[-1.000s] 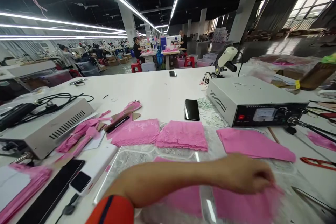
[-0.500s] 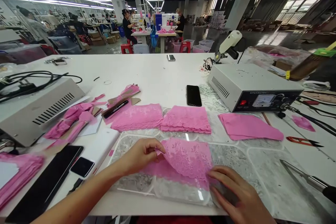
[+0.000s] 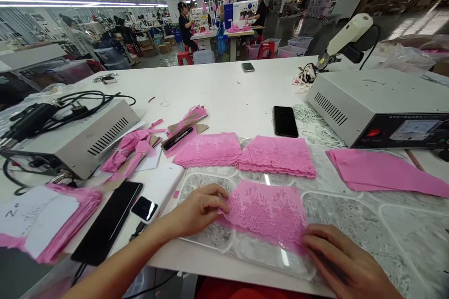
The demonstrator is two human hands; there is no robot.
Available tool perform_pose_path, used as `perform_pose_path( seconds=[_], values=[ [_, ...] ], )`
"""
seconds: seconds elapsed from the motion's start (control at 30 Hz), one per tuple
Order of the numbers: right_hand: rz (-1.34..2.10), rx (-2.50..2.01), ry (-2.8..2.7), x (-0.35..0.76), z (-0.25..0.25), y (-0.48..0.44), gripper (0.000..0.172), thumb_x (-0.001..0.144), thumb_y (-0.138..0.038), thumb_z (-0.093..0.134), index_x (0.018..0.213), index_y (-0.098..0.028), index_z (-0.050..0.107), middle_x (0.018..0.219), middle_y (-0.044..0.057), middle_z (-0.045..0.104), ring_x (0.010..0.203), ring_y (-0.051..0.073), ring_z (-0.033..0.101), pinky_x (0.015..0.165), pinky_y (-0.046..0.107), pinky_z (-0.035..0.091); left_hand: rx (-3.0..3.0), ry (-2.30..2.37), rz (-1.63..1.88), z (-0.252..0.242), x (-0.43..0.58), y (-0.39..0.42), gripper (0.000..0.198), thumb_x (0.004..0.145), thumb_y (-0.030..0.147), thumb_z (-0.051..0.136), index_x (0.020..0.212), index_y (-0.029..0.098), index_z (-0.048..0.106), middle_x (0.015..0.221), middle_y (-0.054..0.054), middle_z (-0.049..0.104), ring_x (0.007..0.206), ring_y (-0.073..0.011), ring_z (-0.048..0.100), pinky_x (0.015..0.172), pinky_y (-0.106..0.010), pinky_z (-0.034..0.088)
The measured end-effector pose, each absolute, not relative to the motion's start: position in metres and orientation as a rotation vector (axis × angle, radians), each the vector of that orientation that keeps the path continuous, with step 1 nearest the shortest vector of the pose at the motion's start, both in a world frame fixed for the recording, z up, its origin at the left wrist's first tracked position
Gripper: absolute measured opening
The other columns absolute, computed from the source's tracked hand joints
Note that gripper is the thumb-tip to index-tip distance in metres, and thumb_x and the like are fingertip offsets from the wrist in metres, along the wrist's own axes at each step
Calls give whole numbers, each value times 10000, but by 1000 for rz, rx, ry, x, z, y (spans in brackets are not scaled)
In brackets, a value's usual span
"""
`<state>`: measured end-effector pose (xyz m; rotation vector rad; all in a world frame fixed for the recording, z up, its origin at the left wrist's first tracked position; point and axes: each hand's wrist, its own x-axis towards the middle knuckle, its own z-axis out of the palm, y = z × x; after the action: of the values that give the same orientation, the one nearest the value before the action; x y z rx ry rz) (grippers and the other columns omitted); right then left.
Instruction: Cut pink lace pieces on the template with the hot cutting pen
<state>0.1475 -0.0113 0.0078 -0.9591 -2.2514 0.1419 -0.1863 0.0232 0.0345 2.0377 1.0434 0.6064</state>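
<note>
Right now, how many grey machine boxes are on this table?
2. One grey box stands at the left, with black cables piled on top. The second grey box stands at the right, behind the plain pink fabric. More may sit outside the view.

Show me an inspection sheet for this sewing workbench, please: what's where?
Surface: white table, with a clear plastic sheet over its near part.
Job's things: pink lace piece flat on the sheet; left lace stack and right lace stack behind it; plain pink fabric to the right.
Clutter: black phone, marker, paper-topped pink bundle.
Hands: left hand at the lace's left edge, grip unclear; right hand flat on its right corner.
Cables: black cables atop the grey box; white cord beside the metered machine.
Surroundings: people at sewing tables beyond.
</note>
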Motion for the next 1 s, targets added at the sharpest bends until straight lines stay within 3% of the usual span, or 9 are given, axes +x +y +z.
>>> perform_pose_path(
  seconds=[0.27, 0.43, 0.63, 1.0],
  values=[
    [244, -1061, -2270, 155, 4, -11, 162, 923, -152, 505, 1003, -227, 624, 965, 68, 670, 883, 155, 689, 749, 226, 588, 2312, 1087, 553, 26, -194, 18, 266, 912, 77, 483, 964, 230, 694, 1229, -76, 557, 977, -163, 604, 857, -279, 506],
    [257, -1042, -2254, 151, 5, -8, 172, 929, -94, 470, 925, -213, 595, 903, 56, 668, 835, 147, 674, 706, 231, 570, 2426, 1051, 559, 25, -195, 22, 274, 934, 96, 447, 975, 236, 679, 1215, -71, 571, 957, -155, 619, 841, -270, 527],
    [222, -1043, -2245, 149, 19, -8, 153, 930, -102, 475, 969, -198, 589, 918, 64, 672, 848, 144, 670, 722, 226, 563, 2484, 1061, 539, 31, -199, 22, 282, 954, 132, 428, 1004, 245, 682, 1242, -70, 577, 973, -158, 636, 818, -258, 553],
    [114, -907, -2355, 156, 8, -16, 167, 881, -163, 534, 984, -227, 649, 893, 50, 723, 786, 157, 703, 702, 235, 599, 2604, 1015, 480, 35, -201, 12, 213, 975, 151, 466, 1018, 195, 670, 1234, -122, 609, 1119, -236, 602, 922, -370, 529]
  ],
)
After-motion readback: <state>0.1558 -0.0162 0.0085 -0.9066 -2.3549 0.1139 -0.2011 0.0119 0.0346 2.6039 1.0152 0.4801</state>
